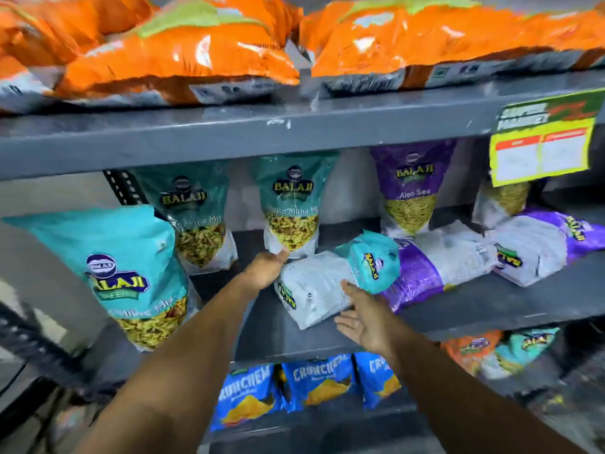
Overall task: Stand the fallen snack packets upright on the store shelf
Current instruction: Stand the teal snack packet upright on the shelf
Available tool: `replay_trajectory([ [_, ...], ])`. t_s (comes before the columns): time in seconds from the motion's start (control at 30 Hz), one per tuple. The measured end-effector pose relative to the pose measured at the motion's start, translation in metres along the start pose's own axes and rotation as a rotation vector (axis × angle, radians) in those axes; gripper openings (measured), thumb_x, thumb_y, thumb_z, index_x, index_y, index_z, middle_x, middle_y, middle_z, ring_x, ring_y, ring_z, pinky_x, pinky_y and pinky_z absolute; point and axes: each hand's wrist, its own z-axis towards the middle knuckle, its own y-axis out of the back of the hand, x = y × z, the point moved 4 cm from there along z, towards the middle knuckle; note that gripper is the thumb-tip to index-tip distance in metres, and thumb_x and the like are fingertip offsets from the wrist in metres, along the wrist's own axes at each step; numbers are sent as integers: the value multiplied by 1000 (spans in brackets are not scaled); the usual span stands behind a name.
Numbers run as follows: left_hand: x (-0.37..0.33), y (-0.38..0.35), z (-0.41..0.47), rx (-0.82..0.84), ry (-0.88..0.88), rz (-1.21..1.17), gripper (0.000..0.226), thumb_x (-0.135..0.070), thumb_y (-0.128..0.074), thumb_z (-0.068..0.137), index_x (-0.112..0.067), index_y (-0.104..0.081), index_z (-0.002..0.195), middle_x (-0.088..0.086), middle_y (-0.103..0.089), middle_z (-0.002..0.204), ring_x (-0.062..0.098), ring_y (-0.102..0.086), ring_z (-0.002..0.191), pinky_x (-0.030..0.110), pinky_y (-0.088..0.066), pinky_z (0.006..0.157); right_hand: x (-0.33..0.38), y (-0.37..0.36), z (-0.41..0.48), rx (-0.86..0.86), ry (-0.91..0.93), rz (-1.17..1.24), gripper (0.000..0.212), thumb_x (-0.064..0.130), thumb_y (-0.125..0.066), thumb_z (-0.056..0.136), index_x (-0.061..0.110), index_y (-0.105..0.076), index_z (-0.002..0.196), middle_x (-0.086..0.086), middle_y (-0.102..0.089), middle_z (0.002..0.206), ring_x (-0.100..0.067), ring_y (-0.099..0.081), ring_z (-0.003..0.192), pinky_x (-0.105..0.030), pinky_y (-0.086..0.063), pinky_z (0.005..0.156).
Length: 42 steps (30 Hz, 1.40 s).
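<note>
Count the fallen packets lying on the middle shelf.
3: a teal packet between the hands, a purple packet right of it, and another purple packet at far right. More may hide behind.

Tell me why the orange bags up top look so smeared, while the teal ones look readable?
Head view: the orange bags sit near the frame's top edge, where blur smears their print and glare leaves white patches; the upright teal packet near the centre is sharper, its brand name legible; the wide lens bends the shelf edge; the price tag is too blurred to read.
</note>
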Motion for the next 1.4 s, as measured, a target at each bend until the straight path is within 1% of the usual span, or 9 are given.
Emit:
replay_trajectory([
  [0.13,13,-4,5,215,28,-103,33,-47,-63,84,-24,-70,106,-5,-73,102,17,-66,97,36,-52,89,-4,-12,5,4,-2,119,53,39,-60,90,14,-44,134,-22,-47,141,-37,-50,125,-46,-40,106],
  [0.3,30,-4,-17,275,-128,-291,15,-12,-74,80,-3,-74,91,0,-77,76,13,-68,71,28,-54,74,-18,-7,-12,-59,236,93,19,26,-64,89,22,-63,108,-4,-71,112,-23,-69,93,-31,-59,57],
  [0.4,33,1,-40,220,-250,-451,24,2,-73,77,-1,-71,101,2,-79,86,12,-71,76,23,-57,68,-14,-2,-23,-76,495,5,14,19,-64,90,23,-66,103,2,-75,104,-22,-70,99,-43,-59,79],
  [0.6,17,14,-58,-18,-417,-510,55,17,-72,69,-6,-64,118,-14,-77,93,2,-70,90,18,-56,77,40,-13,-26,44,845,-243,33,-4,-64,85,18,-58,108,13,-73,96,6,-68,89,-15,-57,75],
  [0.83,37,-6,-54,-285,-337,-452,57,13,-73,70,-37,-67,96,-29,-74,86,-2,-70,91,26,-56,88,53,-19,21,219,854,-435,40,-13,-59,83,17,-53,109,13,-75,103,0,-67,99,-16,-53,82],
  [1.0,64,-22,-58,-309,-219,-448,44,3,-76,73,-34,-67,95,-26,-74,87,7,-71,98,37,-55,94,42,-16,34,248,803,-553,41,-6,-61,86,28,-53,108,12,-67,112,1,-65,104,-18,-52,93],
  [1.13,60,-14,-57,-243,-223,-433,51,2,-81,66,-31,-62,100,0,-74,108,-1,-69,95,43,-52,98,40,-13,31,270,779,-549,54,-6,-62,85,24,-44,127,15,-59,123,-2,-59,115,-15,-48,94],
  [1.27,32,8,-52,-55,-281,-630,103,-24,-93,48,-16,-43,137,5,-59,136,15,-56,125,41,-45,105,9,9,3,-209,998,-714,55,1,-66,75,9,-45,124,1,-52,107,-13,-57,95,-41,-55,87],
  [1.4,-1,9,-56,-154,-309,-589,50,-37,-84,61,-22,-67,105,9,-74,111,30,-69,104,57,-52,94,-46,-12,-19,-54,946,-1005,78,24,-67,70,11,-36,140,-5,-41,138,-20,-45,128,-39,-40,110],
])
